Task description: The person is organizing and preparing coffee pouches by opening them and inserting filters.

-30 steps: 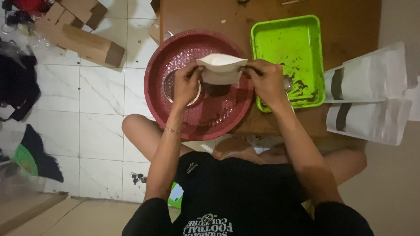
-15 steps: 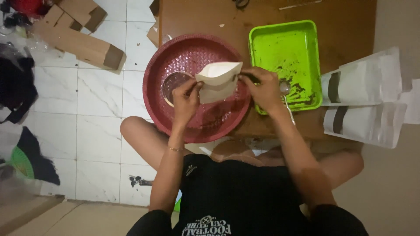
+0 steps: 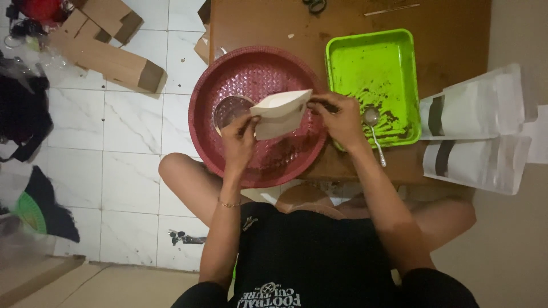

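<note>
Cardboard boxes are lying on the tiled floor at the far left. On the brown surface a red basket is sitting, with a small round sieve inside it. The left hand is closing on the lower left corner of a white pouch, thumb on top and fingers underneath. The pouch is hanging tilted in the air over the basket. The right hand is pinching its upper right corner, fingers closed tight on the edge. The pouch is looking light and thin, a little stiff like coated paper, so it probably will bend or crease if squeezed in the middle; holding the two corners seems safest. Further right, a green tray is carrying dark crumbs and a spoon. Two more pouches are lying at the edge.
</note>
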